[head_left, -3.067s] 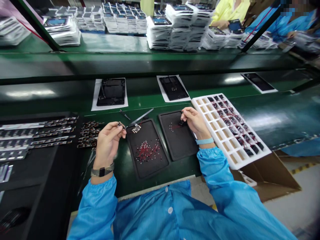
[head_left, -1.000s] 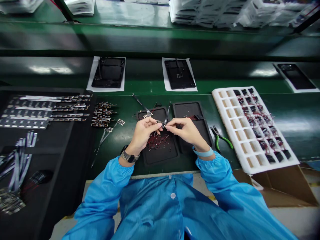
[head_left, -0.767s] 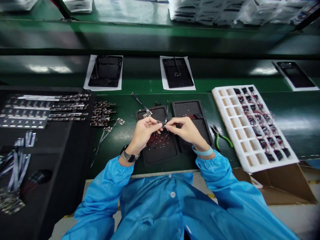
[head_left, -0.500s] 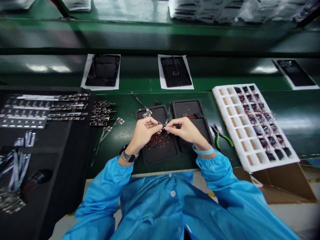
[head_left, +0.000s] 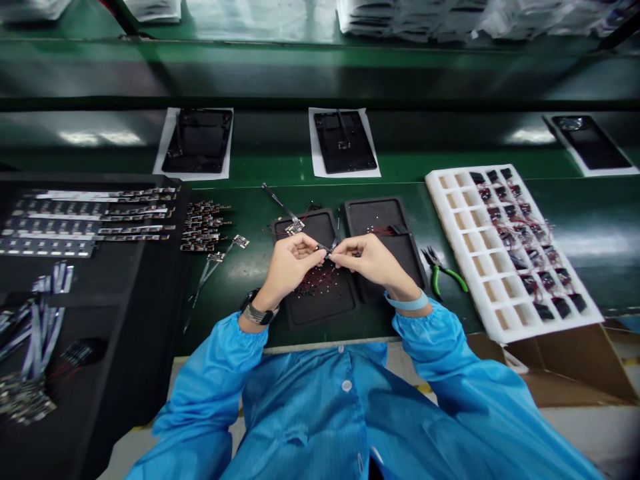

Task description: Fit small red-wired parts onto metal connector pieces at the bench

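My left hand point(head_left: 296, 259) and my right hand point(head_left: 367, 261) meet over a black tray point(head_left: 320, 312), fingertips pinched together. Between them is a small dark flex cable point(head_left: 337, 230), with a narrow strip rising from the fingertips. Its held end is mostly covered by my fingers, so its details are hidden. Below my hands, small parts with thin red wires point(head_left: 317, 281) lie heaped in the tray. Just beyond my left hand, a flex cable with a small circuit board point(head_left: 295, 227) rests at the tray's far edge.
A second black tray point(head_left: 373, 213) adjoins on the right, then green-handled pliers point(head_left: 444, 272). A white foam tray point(head_left: 463, 220) holds black wired parts. Flex cables point(head_left: 203, 227) are piled at left beside a black foam box point(head_left: 145, 280). Black panels point(head_left: 345, 143) lie on white sheets behind.
The two nearer black panels at the back have slid slightly left with their sheets. My hands keep nearly the same place and pinch.
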Tool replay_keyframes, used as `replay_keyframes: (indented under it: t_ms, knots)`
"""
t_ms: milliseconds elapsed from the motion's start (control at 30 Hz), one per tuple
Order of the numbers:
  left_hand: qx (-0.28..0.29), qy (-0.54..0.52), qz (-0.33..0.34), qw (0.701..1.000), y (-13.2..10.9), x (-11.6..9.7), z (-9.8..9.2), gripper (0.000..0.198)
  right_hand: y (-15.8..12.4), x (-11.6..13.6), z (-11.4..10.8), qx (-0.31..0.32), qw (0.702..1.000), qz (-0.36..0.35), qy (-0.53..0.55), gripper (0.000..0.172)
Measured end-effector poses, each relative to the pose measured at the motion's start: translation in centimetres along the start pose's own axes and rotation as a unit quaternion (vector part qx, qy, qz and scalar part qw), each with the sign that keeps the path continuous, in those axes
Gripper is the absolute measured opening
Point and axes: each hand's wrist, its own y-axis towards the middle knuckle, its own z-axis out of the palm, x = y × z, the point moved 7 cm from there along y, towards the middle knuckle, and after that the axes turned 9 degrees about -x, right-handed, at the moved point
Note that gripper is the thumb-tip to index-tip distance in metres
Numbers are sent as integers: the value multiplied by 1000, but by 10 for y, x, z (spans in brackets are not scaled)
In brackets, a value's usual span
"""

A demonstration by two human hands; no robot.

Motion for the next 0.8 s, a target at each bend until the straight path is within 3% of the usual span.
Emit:
replay_keyframes:
  t_ms: [367, 800]
  knots:
    - [41, -83, -68, 993, 2, 4, 2, 22, -2, 0, 0, -16, 998, -1, 54, 27]
    - [20, -107, -89, 990, 2, 8, 2, 28, 1, -5, 4, -40, 995, -8, 89, 28]
